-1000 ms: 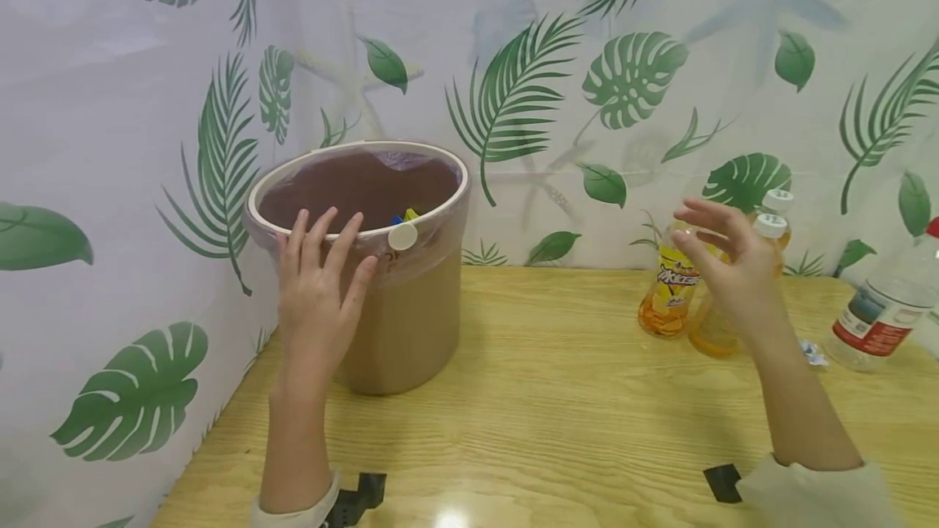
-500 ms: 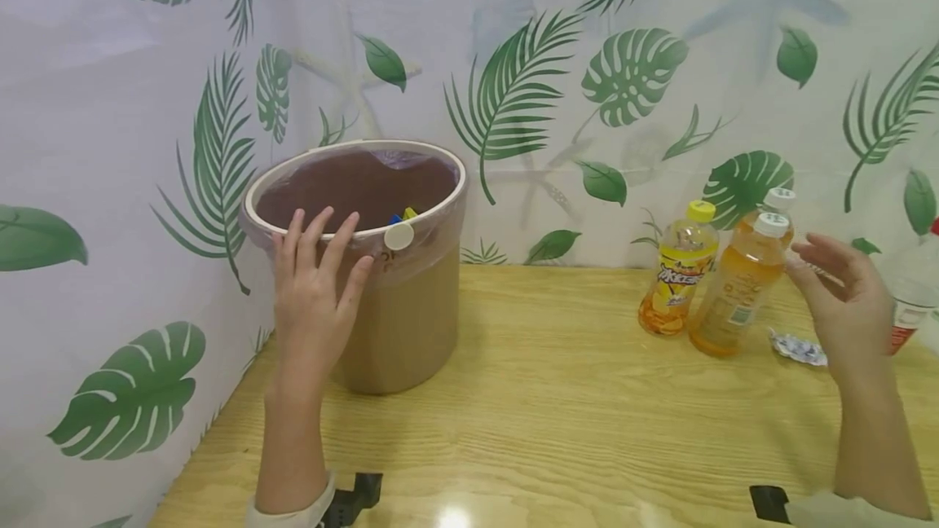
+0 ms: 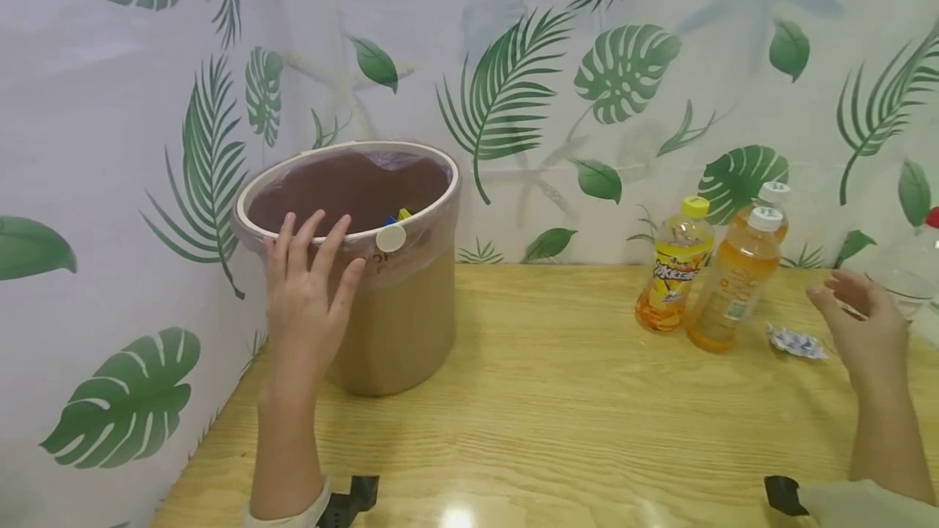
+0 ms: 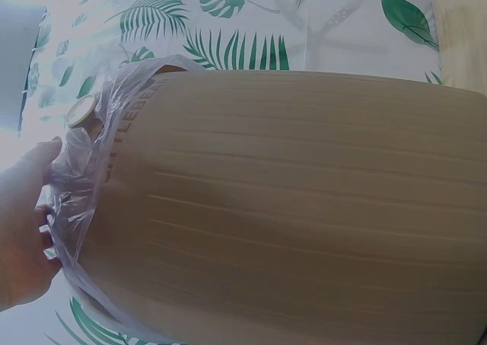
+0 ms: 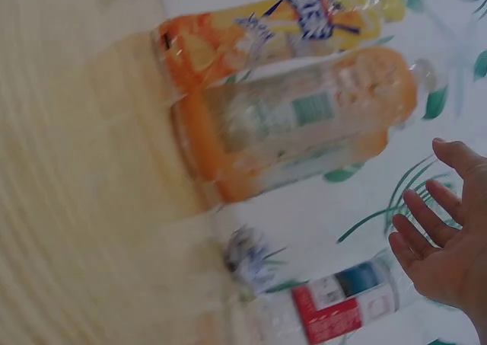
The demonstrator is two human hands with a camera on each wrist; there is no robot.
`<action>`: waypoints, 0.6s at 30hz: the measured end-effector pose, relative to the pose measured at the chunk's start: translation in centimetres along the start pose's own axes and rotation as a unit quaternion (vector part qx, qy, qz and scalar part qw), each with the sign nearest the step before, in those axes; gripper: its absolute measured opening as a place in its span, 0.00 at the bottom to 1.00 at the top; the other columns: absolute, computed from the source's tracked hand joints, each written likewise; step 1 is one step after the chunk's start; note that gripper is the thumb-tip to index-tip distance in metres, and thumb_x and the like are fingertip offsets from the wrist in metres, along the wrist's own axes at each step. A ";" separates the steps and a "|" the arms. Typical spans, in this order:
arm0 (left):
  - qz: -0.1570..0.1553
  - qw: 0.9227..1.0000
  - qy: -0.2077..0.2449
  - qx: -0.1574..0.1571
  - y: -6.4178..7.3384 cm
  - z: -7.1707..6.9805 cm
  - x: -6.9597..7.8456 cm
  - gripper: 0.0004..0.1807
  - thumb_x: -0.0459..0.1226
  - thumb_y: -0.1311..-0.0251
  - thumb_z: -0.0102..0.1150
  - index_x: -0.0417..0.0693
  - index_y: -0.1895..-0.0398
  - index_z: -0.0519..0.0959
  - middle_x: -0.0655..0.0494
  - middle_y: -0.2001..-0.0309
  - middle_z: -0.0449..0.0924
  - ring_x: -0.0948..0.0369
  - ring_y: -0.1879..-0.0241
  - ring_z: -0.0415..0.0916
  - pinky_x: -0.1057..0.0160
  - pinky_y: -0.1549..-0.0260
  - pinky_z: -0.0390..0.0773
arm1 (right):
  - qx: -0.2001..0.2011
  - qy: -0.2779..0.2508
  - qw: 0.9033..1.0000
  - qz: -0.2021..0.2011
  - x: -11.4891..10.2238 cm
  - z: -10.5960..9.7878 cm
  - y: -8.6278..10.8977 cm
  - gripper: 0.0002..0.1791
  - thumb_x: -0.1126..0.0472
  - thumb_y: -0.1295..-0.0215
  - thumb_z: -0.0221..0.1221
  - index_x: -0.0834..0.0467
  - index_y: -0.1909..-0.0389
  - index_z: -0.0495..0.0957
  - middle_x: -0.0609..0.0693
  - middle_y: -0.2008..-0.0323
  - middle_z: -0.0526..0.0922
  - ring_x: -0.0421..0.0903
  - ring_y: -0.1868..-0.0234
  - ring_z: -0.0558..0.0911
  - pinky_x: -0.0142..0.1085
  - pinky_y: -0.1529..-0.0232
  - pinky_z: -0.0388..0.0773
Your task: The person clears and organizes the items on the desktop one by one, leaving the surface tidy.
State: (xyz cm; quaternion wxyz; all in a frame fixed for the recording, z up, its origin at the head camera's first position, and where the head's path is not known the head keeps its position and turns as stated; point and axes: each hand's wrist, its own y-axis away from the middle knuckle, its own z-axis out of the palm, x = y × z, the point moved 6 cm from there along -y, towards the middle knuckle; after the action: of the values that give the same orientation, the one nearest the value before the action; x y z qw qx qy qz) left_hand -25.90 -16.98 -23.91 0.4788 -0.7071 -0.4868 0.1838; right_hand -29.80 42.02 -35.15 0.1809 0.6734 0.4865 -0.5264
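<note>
My left hand (image 3: 304,304) rests on the near rim of a brown trash bin (image 3: 399,324), its fingers extended up over the edge. A thin plastic liner (image 4: 76,185) folds over that rim in the left wrist view. Blue and yellow bits (image 3: 399,217) show inside. My right hand (image 3: 869,332) is in the air at the right with nothing in it, fingers spread loosely in the right wrist view. It is nearest a clear plastic bottle (image 5: 335,307) with a red and white label, and a crumpled wrapper (image 3: 796,342) lying on the table.
To the left of the wrapper stand a yellow-capped drink bottle (image 3: 671,271) and a white-capped bottle of orange liquid (image 3: 737,288). Another white-capped bottle (image 3: 773,195) is partly hidden behind. A leaf-print sheet (image 3: 528,88) hangs behind the wooden table (image 3: 543,398).
My right hand has moved right, from in front of the drink bottles to beside the red-capped bottle, uncovering the wrapper. My left hand stays at the bin's rim.
</note>
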 end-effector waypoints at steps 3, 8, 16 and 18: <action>-0.001 1.000 0.002 -0.001 0.1 -0.1 0.0 0.29 0.56 0.33 0.34 0.50 0.38 0.68 0.46 0.36 0.60 0.51 0.32 0.42 0.50 0.35 0.36 | -0.010 0.035 0.999 0.017 2.2 0.4 -0.2 0.36 0.43 0.38 0.53 0.50 0.31 0.56 0.37 0.43 0.65 0.44 0.36 0.59 0.27 0.42 0.62; -0.003 1.000 -0.001 -0.003 0.2 -0.1 -0.1 0.29 0.57 0.33 0.33 0.51 0.37 0.68 0.47 0.36 0.60 0.52 0.32 0.42 0.51 0.35 0.35 | -0.014 0.048 0.998 0.031 5.9 1.0 -1.2 0.38 0.41 0.39 0.52 0.50 0.30 0.54 0.39 0.39 0.63 0.50 0.34 0.56 0.45 0.37 0.57; -0.004 1.000 -0.001 -0.002 0.2 -0.2 -0.1 0.30 0.57 0.33 0.33 0.51 0.37 0.68 0.47 0.36 0.60 0.52 0.32 0.42 0.51 0.35 0.36 | -0.070 0.035 0.995 0.058 7.3 1.7 -0.5 0.39 0.40 0.38 0.52 0.49 0.30 0.52 0.49 0.30 0.51 0.63 0.35 0.49 0.54 0.40 0.56; -0.002 1.000 -0.001 0.000 0.2 -0.2 -0.1 0.29 0.57 0.33 0.34 0.51 0.37 0.68 0.47 0.36 0.60 0.52 0.32 0.42 0.51 0.35 0.36 | -0.083 0.025 0.994 0.069 8.0 1.8 -0.6 0.41 0.39 0.39 0.52 0.49 0.29 0.50 0.53 0.29 0.46 0.65 0.34 0.45 0.58 0.39 0.51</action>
State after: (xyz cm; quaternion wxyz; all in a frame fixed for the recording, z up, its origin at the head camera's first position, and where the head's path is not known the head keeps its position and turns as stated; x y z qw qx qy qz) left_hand -25.69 -17.21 -23.97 0.4786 -0.7060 -0.4887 0.1834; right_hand -31.47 44.62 -42.82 0.2597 0.7012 0.4854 -0.4531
